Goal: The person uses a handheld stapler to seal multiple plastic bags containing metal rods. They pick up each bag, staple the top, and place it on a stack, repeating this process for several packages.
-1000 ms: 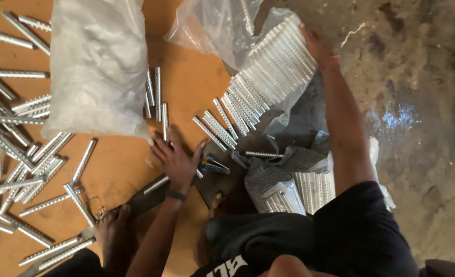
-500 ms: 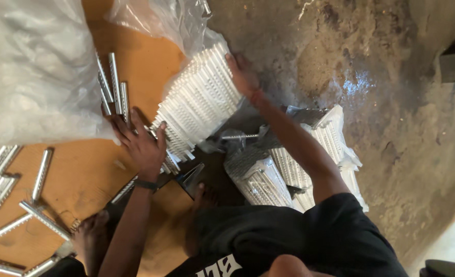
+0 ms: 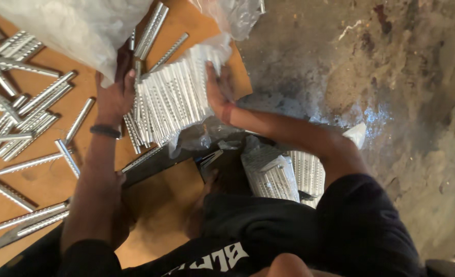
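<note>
I'm squeezing a flat row of silvery perforated metal strips (image 3: pixel 173 100) between both hands right now, upper middle of the frame, sitting over the orange-brown wooden board (image 3: pixel 47 179). My left hand (image 3: pixel 115 97) is pressing flat against the left end of the row, fingers spread and open rather than curled around anything, with a dark band on that wrist. My right hand (image 3: pixel 218 90) is pushing in from the right end the same way, palm against the strip ends, red thread on the wrist. So neither hand is really gripping, I'm just clamping the bundle from both sides, probably the only way to keep that many loose strips lined up side by side without them fanning out.

The row is partly sitting in a crinkly clear plastic wrap (image 3: pixel 201 136) that's bunching up under its lower edge. A big cloudy white plastic bag (image 3: pixel 68 25) is lying across the upper left, just above my left hand. More loose silver strips (image 3: pixel 27 107) are scattered all over the left part of the board. Lower middle, near my knee, more wrapped packs of the same strips (image 3: pixel 276 174) are resting on the stained concrete floor (image 3: pixel 381 66).
</note>
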